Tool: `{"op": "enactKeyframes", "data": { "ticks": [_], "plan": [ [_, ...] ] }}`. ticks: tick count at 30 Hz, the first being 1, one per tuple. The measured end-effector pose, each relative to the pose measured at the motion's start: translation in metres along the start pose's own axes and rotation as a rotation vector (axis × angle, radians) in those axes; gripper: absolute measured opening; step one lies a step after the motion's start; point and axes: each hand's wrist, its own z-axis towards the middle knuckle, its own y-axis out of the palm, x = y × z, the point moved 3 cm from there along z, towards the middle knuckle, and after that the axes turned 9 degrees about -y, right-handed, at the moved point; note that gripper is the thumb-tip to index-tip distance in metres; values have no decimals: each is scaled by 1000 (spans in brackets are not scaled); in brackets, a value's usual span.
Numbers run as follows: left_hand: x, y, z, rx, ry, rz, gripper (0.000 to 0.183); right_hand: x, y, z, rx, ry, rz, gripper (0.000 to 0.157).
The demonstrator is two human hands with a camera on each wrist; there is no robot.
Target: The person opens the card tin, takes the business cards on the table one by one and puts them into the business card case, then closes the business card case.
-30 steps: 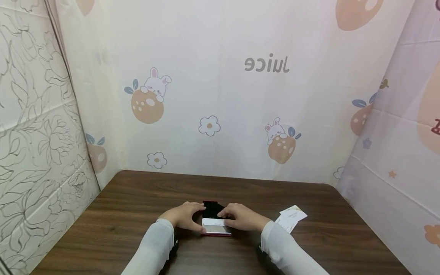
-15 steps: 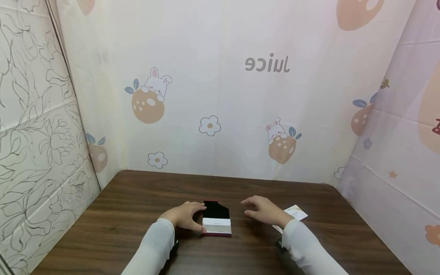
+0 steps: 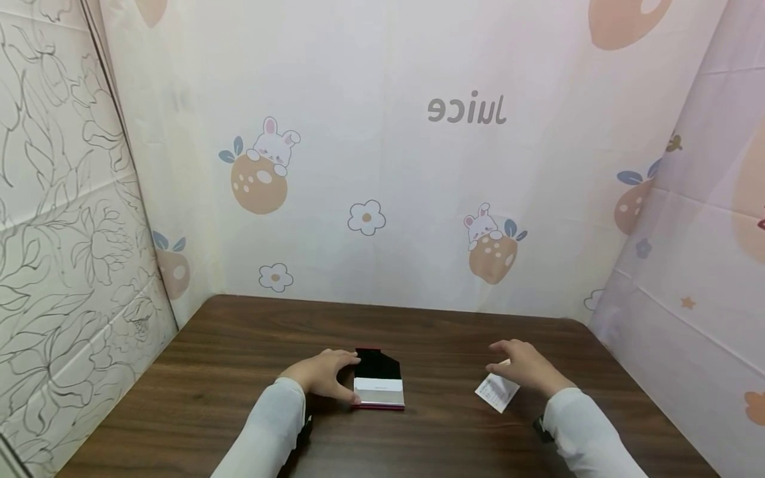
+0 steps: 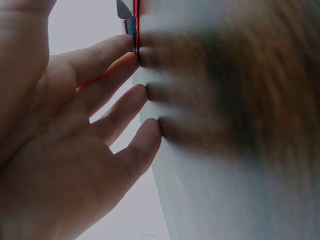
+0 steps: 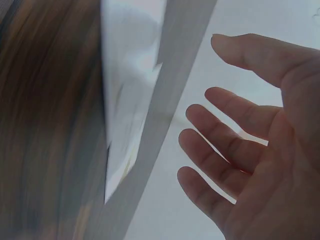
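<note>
Hovering nr 2 cards (image 3: pixel 498 393): R hand (image 3: pixel 528 368). Backdrop txt (image 3: pixel 467 110): mirrored "Juice".

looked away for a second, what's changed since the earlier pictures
The right hand left the unfolded black-lined, red-edged card case and moved rightward; it is now above the flat white rectangular cards, fingers clear of them. The left hand stayed against the case's left edge; the case stayed put.

Yours, 2 items: left hand (image 3: pixel 323 374), nearer the worktop's (image 3: pixel 442 338) left edge, fingers spread, tips down; right hand (image 3: pixel 528 368), nearer the right edge, fingers relaxed, thumb apart.
</note>
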Motion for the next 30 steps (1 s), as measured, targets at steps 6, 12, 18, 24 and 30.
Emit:
{"op": "enactKeyframes", "data": {
  "ticks": [6,12,18,24,30],
  "plan": [
    [-1,0,1,3,2,0,80,20,-3,-8,-32,90,-68,54],
    [-3,2,2,2,-5,-3,81,32,1,-12,-33,134,-89,61],
    [-3,1,2,2,-2,-3,81,39,0,-17,-56,230,-115,80],
    [-5,3,4,8,-3,-2,82,43,3,-19,-94,281,-101,85],
    [-4,3,4,12,10,-2,82,45,3,-18,-91,287,-98,85]
  ]
}}
